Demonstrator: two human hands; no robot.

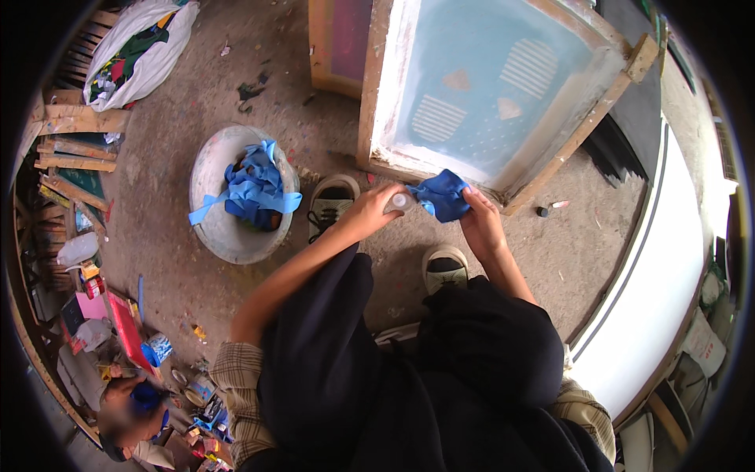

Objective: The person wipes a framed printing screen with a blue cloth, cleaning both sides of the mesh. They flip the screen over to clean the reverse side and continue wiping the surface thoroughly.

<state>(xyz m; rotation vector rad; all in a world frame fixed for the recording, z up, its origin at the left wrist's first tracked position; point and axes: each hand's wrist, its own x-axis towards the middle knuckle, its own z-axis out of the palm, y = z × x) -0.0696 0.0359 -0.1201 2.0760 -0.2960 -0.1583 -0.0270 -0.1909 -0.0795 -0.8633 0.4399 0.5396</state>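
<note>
My left hand [373, 212] is closed around a small clear bottle [399, 200], whose round end faces up. Just to its right, my right hand [483, 223] pinches the right edge of a crumpled blue cloth [445, 195]. The cloth's narrow left end meets the bottle and my left fingertips; whether they touch it, I cannot tell. Both hands are above the floor between my knees and a wood-framed printing screen [472, 67] with pale blue mesh and striped shapes. A grey basin [206, 161] to my left holds more blue cloth strips [253, 193], some hanging over its rim.
A second wooden frame [316, 51] stands behind the screen. A small black cap [543, 212] lies on the floor at right, beside a long white panel [661, 259]. At far left are stacked wood slats [79, 153] and a white sack [169, 47]. Another person [130, 417] is at lower left.
</note>
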